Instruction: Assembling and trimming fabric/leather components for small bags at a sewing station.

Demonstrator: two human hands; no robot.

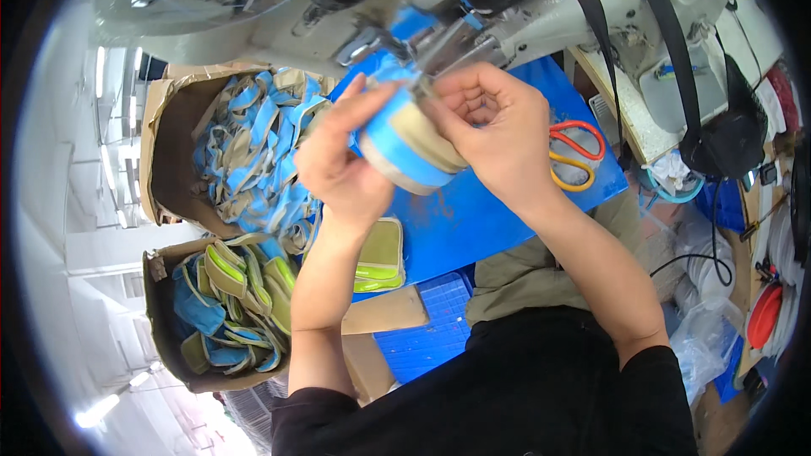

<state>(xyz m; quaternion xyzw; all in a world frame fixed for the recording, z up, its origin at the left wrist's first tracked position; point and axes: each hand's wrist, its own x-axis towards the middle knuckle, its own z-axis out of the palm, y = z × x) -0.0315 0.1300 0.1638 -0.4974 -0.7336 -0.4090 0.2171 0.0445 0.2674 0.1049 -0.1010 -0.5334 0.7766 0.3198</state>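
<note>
Beneath the sewing machine head [473,42], a curved blue and beige fabric piece [404,147] is held up between my two hands. My left hand [345,152] grips its left side, with the thumb and fingers around the edge. The fingers of my right hand [505,122] are curled, pinching the upper right edge close to the needle area. Motion blurs the upper part of the fabric, and the fingertips there are partly hidden. On the blue table [448,232], to the right of my right hand, lie scissors [577,152] with red and yellow handles.
A cardboard box [173,147] of blue and beige fabric strips stands at the left. Nearer is another box [169,329] with green, beige and blue pieces. A stitched green-edged pad [380,253] lies at the table's left edge. Black straps [676,50] hang at the right.
</note>
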